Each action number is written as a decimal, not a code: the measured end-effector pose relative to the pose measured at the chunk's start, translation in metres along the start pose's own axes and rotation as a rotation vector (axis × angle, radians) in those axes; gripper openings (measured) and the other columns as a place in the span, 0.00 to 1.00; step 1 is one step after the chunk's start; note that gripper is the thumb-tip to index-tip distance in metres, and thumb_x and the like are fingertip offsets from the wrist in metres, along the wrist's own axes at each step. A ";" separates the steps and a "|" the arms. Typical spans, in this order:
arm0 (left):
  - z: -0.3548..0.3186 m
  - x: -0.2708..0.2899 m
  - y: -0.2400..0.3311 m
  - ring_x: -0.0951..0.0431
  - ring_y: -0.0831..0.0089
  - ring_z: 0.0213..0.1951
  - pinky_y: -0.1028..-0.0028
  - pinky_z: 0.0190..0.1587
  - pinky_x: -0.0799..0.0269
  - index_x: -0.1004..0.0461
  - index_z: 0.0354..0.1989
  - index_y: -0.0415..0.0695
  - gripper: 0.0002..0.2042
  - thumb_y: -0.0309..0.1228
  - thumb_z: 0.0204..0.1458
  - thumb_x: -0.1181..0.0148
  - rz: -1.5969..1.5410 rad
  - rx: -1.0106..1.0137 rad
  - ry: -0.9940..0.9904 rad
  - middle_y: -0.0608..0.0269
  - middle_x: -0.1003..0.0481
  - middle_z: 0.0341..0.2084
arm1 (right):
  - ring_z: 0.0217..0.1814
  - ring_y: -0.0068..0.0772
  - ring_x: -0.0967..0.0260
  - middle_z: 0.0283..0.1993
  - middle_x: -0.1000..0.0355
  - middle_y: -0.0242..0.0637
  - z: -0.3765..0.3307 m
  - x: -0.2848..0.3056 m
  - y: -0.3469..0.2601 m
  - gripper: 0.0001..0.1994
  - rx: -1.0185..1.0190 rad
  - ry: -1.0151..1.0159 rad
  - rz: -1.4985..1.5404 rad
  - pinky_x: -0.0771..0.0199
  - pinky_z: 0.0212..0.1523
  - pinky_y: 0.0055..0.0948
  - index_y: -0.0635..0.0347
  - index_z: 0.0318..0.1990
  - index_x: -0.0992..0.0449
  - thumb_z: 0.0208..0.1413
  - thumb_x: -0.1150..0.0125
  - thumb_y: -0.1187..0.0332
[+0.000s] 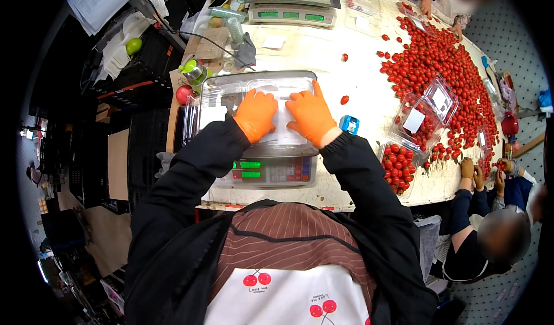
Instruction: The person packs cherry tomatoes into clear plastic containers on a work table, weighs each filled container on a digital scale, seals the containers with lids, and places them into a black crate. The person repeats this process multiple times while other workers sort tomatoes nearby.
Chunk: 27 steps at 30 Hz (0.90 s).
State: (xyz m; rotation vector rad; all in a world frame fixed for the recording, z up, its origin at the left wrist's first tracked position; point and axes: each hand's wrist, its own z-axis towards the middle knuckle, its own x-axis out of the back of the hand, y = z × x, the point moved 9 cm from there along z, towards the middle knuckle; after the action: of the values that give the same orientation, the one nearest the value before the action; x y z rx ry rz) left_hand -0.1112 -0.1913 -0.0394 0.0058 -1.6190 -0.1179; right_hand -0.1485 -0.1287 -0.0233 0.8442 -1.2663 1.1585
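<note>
Both my hands wear orange gloves and are over the metal tray (214, 85) of a weighing scale (231, 178). My left hand (255, 115) has its fingers curled down at the middle of the tray. Facing it, my right hand (312, 116) is bent inward, one finger stretched along the tray's right rim. Between them lies a white sheet (281, 117), with what looks like clear plastic around it. My fingertips are at its two sides; what they pinch, if anything, is hidden. Another white slip (212, 115) rests by the tray's left wall.
Right of the tray lies a blue device (349, 124). A full box of cherry tomatoes (398, 168) and an open clear box (412, 120) stand before a large tomato heap (438, 59). Co-workers' hands (470, 172) are at the right edge. A second scale (291, 14) stands behind.
</note>
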 end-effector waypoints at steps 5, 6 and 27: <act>-0.010 -0.021 -0.003 0.32 0.59 0.48 0.58 0.61 0.51 0.31 0.46 0.41 0.29 0.35 0.31 0.32 0.028 0.004 -0.187 0.58 0.32 0.43 | 0.46 0.37 0.36 0.37 0.34 0.34 0.002 -0.024 0.005 0.19 -0.016 -0.160 -0.082 0.59 0.64 0.53 0.55 0.36 0.26 0.34 0.33 0.59; -0.011 -0.021 -0.002 0.32 0.60 0.48 0.58 0.61 0.51 0.31 0.46 0.41 0.29 0.35 0.31 0.33 0.034 -0.008 -0.198 0.58 0.32 0.44 | 0.47 0.37 0.36 0.37 0.34 0.34 0.001 -0.024 0.006 0.19 -0.013 -0.159 -0.078 0.60 0.65 0.53 0.55 0.36 0.26 0.34 0.33 0.59; 0.007 -0.004 -0.002 0.35 0.54 0.52 0.65 0.53 0.38 0.31 0.46 0.39 0.28 0.31 0.31 0.31 -0.134 0.046 0.013 0.51 0.35 0.51 | 0.34 0.27 0.28 0.34 0.27 0.38 -0.349 -0.091 0.061 0.16 -1.269 0.439 1.542 0.33 0.35 0.22 0.67 0.42 0.28 0.52 0.42 0.62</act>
State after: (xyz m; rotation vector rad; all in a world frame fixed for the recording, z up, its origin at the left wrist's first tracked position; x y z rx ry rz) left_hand -0.1177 -0.1924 -0.0439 0.1500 -1.6073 -0.1839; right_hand -0.1067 0.2024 -0.1740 -1.4970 -1.8053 1.1002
